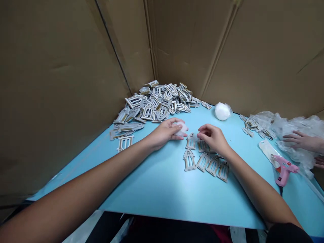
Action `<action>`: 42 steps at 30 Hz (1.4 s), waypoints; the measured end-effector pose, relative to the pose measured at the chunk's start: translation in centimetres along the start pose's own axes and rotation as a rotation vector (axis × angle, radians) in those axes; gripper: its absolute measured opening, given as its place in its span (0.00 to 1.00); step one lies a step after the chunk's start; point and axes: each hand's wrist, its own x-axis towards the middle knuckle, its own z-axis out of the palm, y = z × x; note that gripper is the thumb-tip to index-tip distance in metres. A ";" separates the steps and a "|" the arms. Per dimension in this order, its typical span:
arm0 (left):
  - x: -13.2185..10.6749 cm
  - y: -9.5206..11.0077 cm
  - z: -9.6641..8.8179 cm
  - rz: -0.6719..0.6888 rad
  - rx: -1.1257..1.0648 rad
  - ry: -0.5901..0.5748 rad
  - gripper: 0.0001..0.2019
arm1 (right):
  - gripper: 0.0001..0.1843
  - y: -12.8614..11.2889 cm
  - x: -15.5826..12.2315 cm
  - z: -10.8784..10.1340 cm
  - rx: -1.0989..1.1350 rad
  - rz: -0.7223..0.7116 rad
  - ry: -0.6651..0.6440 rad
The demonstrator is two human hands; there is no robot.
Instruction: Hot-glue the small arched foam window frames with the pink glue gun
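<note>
My left hand [170,130] is closed around a small whitish, translucent piece [181,129], perhaps a thin stack of sheets; its kind is unclear. Just to its right, my right hand [211,136] has its thumb and fingertips pinched together above the table. Whether anything thin sits in that pinch cannot be seen. Below both hands lie several small arched window frames [189,160], grey-white with gold trim, laid out in two rough rows. The right hand and wrist partly cover the upper row, where one frame [191,141] shows between my hands.
A large heap of arched frames [162,101] stands against the cardboard wall [182,44]. A white round bundle [223,111] sits at the back. Rightward are a smaller frame pile [253,125], crumpled clear plastic [291,126], a pink glue gun [285,168] and another person's hand [301,140].
</note>
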 end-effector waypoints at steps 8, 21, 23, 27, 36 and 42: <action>0.8 -1.9 -0.8 -0.047 0.084 -0.044 0.09 | 0.03 0.9 0.3 1.3 -0.271 -0.043 -0.183; 0.8 -2.7 -0.3 0.040 0.155 -0.025 0.16 | 0.08 1.1 -0.3 1.7 -0.476 -0.174 -0.162; 0.6 -2.6 0.1 0.067 0.171 -0.017 0.18 | 0.05 0.6 -0.4 1.6 -0.407 -0.176 -0.138; 0.0 -2.3 0.8 0.108 0.211 -0.051 0.19 | 0.09 -0.5 -0.7 1.2 -0.133 -0.123 -0.167; -0.4 -2.7 1.2 0.073 0.221 -0.082 0.19 | 0.21 -0.3 -1.1 0.6 0.064 -0.031 -0.264; -0.8 -3.0 1.8 0.085 0.246 -0.112 0.17 | 0.08 -0.5 -1.2 -0.4 -0.029 -0.024 -0.176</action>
